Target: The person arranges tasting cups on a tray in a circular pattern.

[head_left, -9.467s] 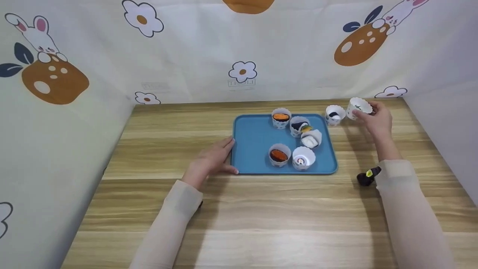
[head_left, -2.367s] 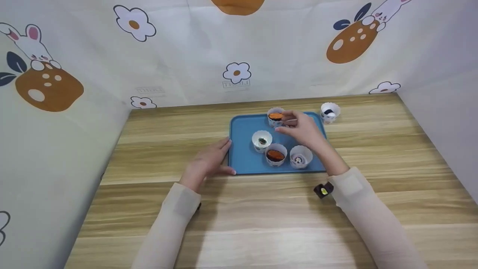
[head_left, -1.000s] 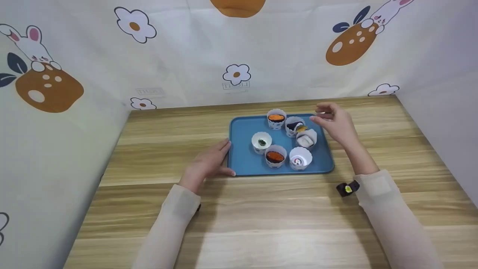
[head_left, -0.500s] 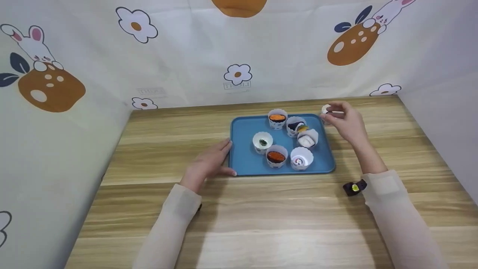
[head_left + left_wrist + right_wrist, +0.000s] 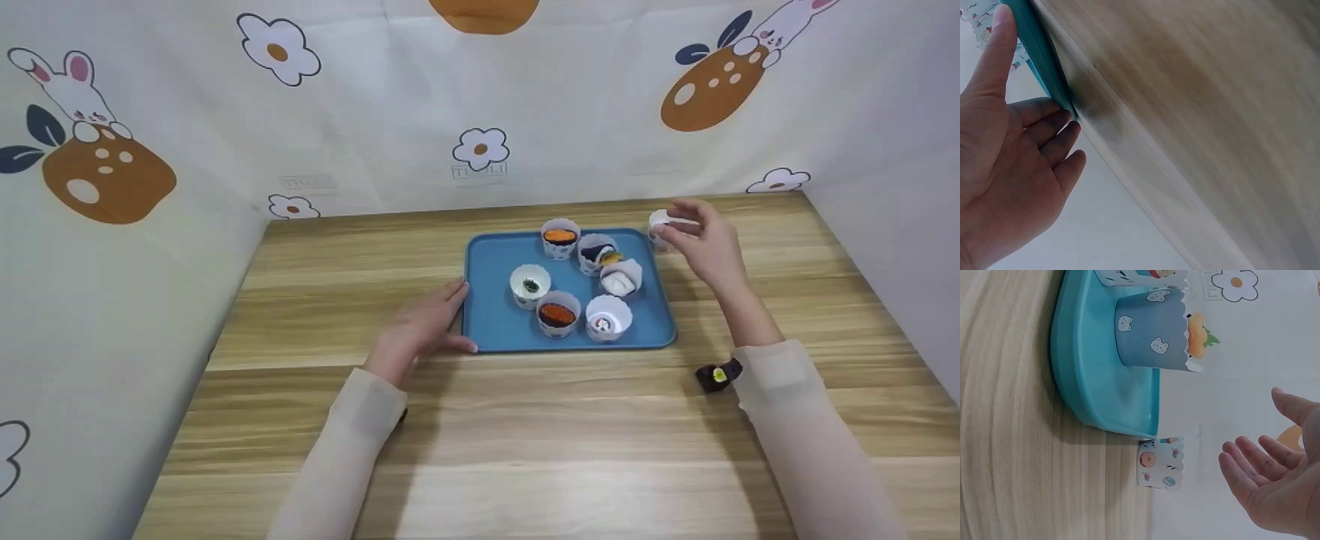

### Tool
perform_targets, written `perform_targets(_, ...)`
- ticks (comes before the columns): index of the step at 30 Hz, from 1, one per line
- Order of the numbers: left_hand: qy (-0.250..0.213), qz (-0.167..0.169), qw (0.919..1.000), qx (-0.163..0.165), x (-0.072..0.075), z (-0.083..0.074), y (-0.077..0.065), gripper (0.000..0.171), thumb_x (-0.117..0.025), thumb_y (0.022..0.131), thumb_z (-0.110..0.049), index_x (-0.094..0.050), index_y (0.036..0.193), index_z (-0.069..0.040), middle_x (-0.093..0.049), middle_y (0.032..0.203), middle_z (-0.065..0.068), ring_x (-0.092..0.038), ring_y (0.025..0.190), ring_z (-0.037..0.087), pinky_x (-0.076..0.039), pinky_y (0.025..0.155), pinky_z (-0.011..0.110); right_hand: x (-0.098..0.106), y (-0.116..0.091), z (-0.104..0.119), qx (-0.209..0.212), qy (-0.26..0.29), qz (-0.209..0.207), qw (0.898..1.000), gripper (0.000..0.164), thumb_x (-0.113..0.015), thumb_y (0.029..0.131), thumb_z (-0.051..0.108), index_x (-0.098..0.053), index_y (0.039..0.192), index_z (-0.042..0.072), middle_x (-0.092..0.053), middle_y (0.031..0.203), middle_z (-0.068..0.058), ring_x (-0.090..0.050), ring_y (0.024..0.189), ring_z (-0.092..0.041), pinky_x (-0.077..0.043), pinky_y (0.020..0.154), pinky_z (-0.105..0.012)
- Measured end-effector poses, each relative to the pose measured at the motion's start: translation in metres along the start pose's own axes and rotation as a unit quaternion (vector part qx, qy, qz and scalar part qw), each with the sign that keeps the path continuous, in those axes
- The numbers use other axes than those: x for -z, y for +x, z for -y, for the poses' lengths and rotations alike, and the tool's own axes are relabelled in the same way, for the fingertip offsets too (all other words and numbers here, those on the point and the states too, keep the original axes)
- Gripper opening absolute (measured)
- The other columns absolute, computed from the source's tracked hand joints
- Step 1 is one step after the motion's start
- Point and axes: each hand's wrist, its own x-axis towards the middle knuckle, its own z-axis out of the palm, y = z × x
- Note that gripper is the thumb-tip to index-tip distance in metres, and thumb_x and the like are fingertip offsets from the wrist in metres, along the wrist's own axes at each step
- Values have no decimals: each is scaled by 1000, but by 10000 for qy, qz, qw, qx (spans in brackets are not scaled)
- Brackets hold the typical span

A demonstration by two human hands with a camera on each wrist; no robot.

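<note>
My left hand (image 5: 424,326) rests at the left edge of a blue tray (image 5: 495,262), thumb at the near corner and straight fingers along the side. My right hand (image 5: 709,244) hovers just right of a white paper baking cup (image 5: 1161,464) that stands on the table beyond the tray's back right corner. In the right wrist view its relaxed fingers (image 5: 1258,458) are apart from that cup and hold nothing. In the head view the fingers hide part of the cup and its contents.
Several paper cups stand on the tray, among them one with an orange-topped piece (image 5: 559,238), one with a red-topped piece (image 5: 557,315), and one with a white piece (image 5: 619,283). A patterned curtain (image 5: 375,150) rises behind the wooden table (image 5: 555,442).
A cup from the table at the right now stands on the tray's left part. Since then my right hand has moved from over the tray rightward to the remaining cup. My left hand stays put.
</note>
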Motion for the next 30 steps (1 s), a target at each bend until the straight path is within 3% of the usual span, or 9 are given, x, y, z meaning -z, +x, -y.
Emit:
perform_targets(13, -47, 48, 9999, 117, 1, -2, 0, 106, -74, 84, -52, -14, 161, -12, -9, 170, 7, -14, 156, 28, -18, 127, 44, 5, 12, -3, -12, 241, -361, 9991, 64, -70, 93, 34, -47, 145, 5, -53, 146, -17, -52, 136, -33, -45, 112, -45)
perform_targets(30, 60, 16, 10000, 13, 1, -2, -1, 107, -74, 84, -52, -14, 160, -8, -10, 169, 8, -15, 156, 28, -19, 127, 43, 0, 34, -31, -193, 359, -497, 9979, 70, -70, 93, 39, -44, 147, 3, -47, 151, -19, -48, 139, -34, -40, 116, -46)
